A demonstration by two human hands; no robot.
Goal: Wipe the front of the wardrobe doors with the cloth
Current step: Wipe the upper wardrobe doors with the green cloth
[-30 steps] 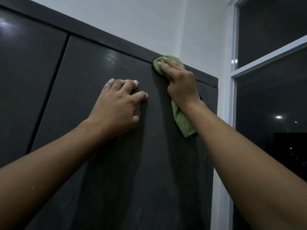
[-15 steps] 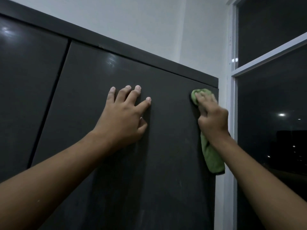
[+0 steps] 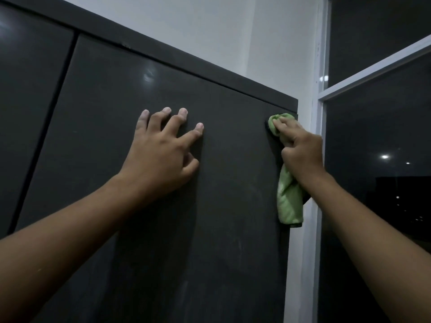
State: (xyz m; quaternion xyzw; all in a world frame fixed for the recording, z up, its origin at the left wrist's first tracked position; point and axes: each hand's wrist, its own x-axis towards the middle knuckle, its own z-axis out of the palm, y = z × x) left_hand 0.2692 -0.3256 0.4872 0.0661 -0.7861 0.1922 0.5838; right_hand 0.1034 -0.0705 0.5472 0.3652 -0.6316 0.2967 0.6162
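A person's left hand (image 3: 161,159) lies spread, fingertips against the dark wardrobe door (image 3: 233,217). The right hand (image 3: 302,155) grips a green cloth (image 3: 289,201), fingers curled round its bunched top and pressing it to the door's upper right corner. The loose end hangs below the right wrist, beside a white window frame (image 3: 312,252). A 2nd door (image 3: 30,89) lies left of the left hand.

Both arms are raised and extended. The left forearm (image 3: 58,252) enters from 8 o'clock. The left hand (image 3: 161,157) rests on the door (image 3: 221,229), fingers spread with tips toward 12 o'clock and the thumb bent at its 4 o'clock side. The right forearm (image 3: 373,241) enters from 4 o'clock. The right hand (image 3: 300,152), at 3 o'clock of the left, grips the cloth (image 3: 289,201), fingers curled, pressing it to the door toward 10 o'clock.
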